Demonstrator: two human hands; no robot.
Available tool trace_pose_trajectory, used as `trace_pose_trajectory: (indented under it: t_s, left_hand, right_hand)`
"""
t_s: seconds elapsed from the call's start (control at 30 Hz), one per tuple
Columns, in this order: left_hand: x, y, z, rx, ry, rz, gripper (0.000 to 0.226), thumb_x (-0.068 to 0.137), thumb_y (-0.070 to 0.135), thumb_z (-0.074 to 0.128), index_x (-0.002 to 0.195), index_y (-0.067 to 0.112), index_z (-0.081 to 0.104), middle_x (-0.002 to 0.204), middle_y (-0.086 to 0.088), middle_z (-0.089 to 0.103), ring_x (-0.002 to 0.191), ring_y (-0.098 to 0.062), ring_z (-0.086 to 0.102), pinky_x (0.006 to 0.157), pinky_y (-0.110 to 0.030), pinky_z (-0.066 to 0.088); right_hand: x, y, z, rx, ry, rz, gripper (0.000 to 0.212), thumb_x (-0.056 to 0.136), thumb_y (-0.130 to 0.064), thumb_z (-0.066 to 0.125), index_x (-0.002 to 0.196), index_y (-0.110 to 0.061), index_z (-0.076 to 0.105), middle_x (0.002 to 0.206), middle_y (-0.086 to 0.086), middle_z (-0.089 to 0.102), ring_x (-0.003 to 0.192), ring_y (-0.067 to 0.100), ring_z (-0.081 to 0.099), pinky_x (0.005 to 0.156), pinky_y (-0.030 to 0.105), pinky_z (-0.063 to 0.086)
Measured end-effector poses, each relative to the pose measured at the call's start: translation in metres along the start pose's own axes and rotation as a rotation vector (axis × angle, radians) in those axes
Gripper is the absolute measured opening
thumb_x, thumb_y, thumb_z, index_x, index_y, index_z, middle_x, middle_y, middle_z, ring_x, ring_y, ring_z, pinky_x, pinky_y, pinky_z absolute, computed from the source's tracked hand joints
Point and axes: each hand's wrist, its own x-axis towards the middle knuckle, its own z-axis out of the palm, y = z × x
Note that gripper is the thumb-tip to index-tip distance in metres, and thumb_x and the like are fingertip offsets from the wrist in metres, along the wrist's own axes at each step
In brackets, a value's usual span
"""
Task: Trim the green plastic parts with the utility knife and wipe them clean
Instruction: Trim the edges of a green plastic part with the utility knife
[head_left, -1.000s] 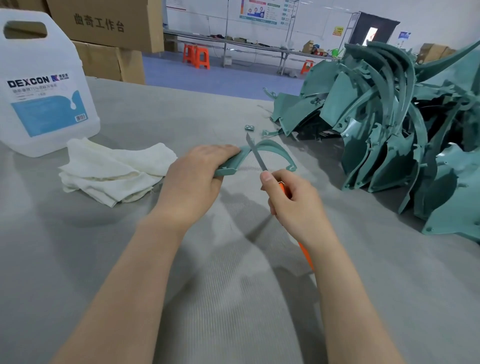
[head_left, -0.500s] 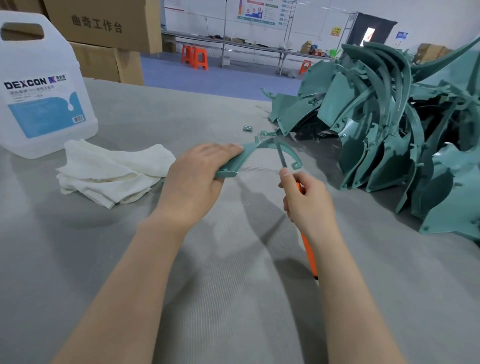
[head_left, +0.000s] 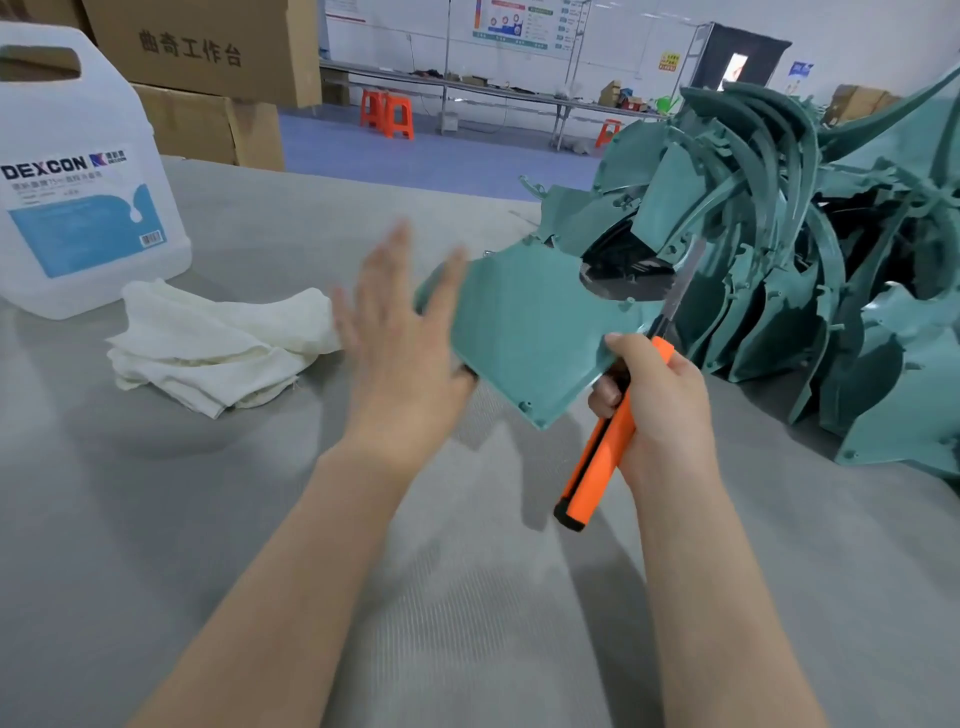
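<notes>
Head view: green part (head_left: 524, 332) touches right hand (head_left: 662, 410), its grip round the knife (head_left: 597, 457).

The white jug (head_left: 78, 270) bears a label (head_left: 83, 228) reading "DEXCON" in bold dark letters; the smaller print beneath is too fine to read. The cardboard box (head_left: 208, 31) behind it is printed "曲奇工作台". The wall poster (head_left: 511, 26) far back is illegible.

I see a grey worktable (head_left: 467, 623) with cardboard boxes (head_left: 208, 47) stacked behind it. Beyond, a blue floor (head_left: 415, 156) holds orange stools (head_left: 387, 111) beside a long bench (head_left: 519, 92), under a white wall (head_left: 857, 31) with posters (head_left: 511, 23).
</notes>
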Motion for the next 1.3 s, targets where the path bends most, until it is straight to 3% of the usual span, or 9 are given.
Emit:
trace_pose_trajectory:
  t_s: [0.07,0.17,0.27,0.4,0.57,0.77,0.9,1.1,1.3]
  left_hand:
    - [0.003,-0.006,-0.006,-0.349,-0.001,-0.34,0.079,0.086,0.032,0.065,0.149,0.018,0.02,0.157,-0.012,0.011,0.142,-0.026,0.018,0.115,-0.041,0.014]
    - [0.01,-0.001,-0.015,-1.252,-0.214,-0.742,0.036,0.094,0.041,0.053,0.123,0.02,0.051,0.124,-0.003,0.059,0.1,-0.013,0.063,0.089,-0.032,0.049]
    - [0.005,0.014,-0.011,-1.668,-0.498,-0.787,0.038,0.087,0.049,0.056,0.108,0.019,0.062,0.097,-0.001,0.073,0.083,-0.015,0.071,0.068,-0.029,0.058]
    - [-0.004,0.029,-0.002,-1.699,-0.509,-0.733,0.033,0.082,0.028,0.066,0.114,0.018,0.065,0.104,0.0,0.073,0.083,-0.012,0.07,0.059,-0.023,0.054]
    - [-0.003,0.028,-0.004,-1.866,-0.297,-0.881,0.015,0.087,0.014,0.065,0.102,0.016,0.066,0.095,-0.001,0.074,0.076,-0.011,0.071,0.058,-0.022,0.056]
    - [0.002,0.021,-0.01,-1.948,-0.12,-0.914,0.007,0.087,0.012,0.065,0.093,0.017,0.065,0.077,0.003,0.074,0.063,-0.007,0.069,0.051,-0.018,0.051]
    - [0.004,0.013,-0.012,-1.949,-0.068,-0.863,0.011,0.087,0.012,0.065,0.096,0.018,0.064,0.078,0.005,0.073,0.065,-0.006,0.068,0.053,-0.016,0.051]
    - [0.0,0.009,-0.008,-1.982,-0.077,-0.895,0.009,0.085,0.013,0.067,0.093,0.016,0.066,0.081,0.004,0.072,0.067,-0.007,0.067,0.053,-0.015,0.051]
    - [-0.007,0.006,-0.003,-2.049,-0.142,-1.008,0.012,0.078,0.01,0.069,0.089,0.012,0.066,0.082,0.0,0.07,0.069,-0.01,0.065,0.052,-0.015,0.052]
  right_hand:
    - [0.001,0.0,0.0,-0.001,0.029,-0.031,0.035,0.091,-0.005,0.057,0.065,-0.015,0.035,0.043,-0.005,0.036,0.039,0.012,0.034,0.04,0.021,0.031]
    - [0.0,0.001,0.002,0.024,0.033,-0.047,0.033,0.092,-0.007,0.057,0.069,-0.015,0.035,0.04,-0.008,0.038,0.039,0.011,0.036,0.041,0.02,0.033]
    - [-0.003,0.005,0.006,0.066,-0.013,-0.014,0.03,0.093,-0.006,0.057,0.071,-0.013,0.038,0.042,-0.007,0.04,0.039,0.01,0.036,0.042,0.02,0.032]
    - [-0.006,0.007,0.013,0.107,-0.124,0.017,0.025,0.096,-0.009,0.055,0.074,-0.012,0.044,0.048,-0.006,0.044,0.039,0.009,0.036,0.04,0.02,0.031]
    - [-0.007,0.011,0.014,-0.337,-0.135,-0.172,0.033,0.099,-0.04,0.051,0.087,-0.01,0.059,0.063,-0.01,0.066,0.04,0.011,0.038,0.041,0.019,0.031]
    - [-0.007,0.017,0.012,-0.593,-0.194,-0.307,0.042,0.099,-0.047,0.044,0.076,-0.015,0.059,0.052,-0.005,0.053,0.049,0.008,0.045,0.055,0.029,0.035]
    - [-0.008,0.02,0.011,-0.746,-0.237,-0.452,0.046,0.096,-0.049,0.048,0.075,-0.008,0.056,0.06,0.015,0.052,0.058,0.025,0.047,0.058,0.038,0.04]
    - [-0.007,0.023,0.007,-0.791,-0.273,-0.503,0.043,0.094,-0.047,0.053,0.073,-0.01,0.057,0.052,-0.003,0.036,0.049,0.01,0.035,0.047,0.019,0.031]
    - [-0.005,0.028,0.007,-0.823,-0.284,-0.51,0.043,0.088,-0.055,0.051,0.07,-0.016,0.056,0.051,-0.008,0.035,0.048,0.008,0.033,0.046,0.018,0.029]
